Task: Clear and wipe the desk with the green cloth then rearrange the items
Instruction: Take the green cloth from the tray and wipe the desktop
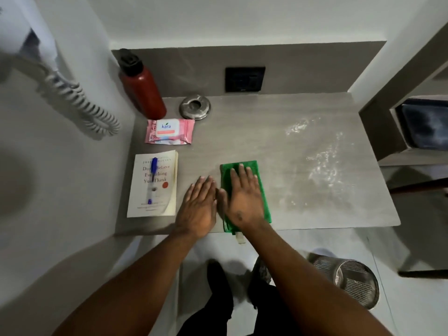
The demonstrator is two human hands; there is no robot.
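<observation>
A folded green cloth (260,183) lies near the front edge of the grey desk (254,141). My right hand (243,197) rests flat on it, fingers spread. My left hand (200,204) lies flat on the bare desk just left of the cloth, holding nothing. White powder (322,161) is smeared over the desk's right half. On the left lie a white book (155,185) with a blue pen (152,178) on top, a pink wipes pack (169,131), a red bottle (141,88) and a round metal ashtray (194,107).
A wall socket (244,79) sits on the back panel. A coiled cord (80,103) hangs on the left wall. A metal mesh bin (351,280) stands on the floor at the right. A shelf unit (407,122) borders the desk's right side.
</observation>
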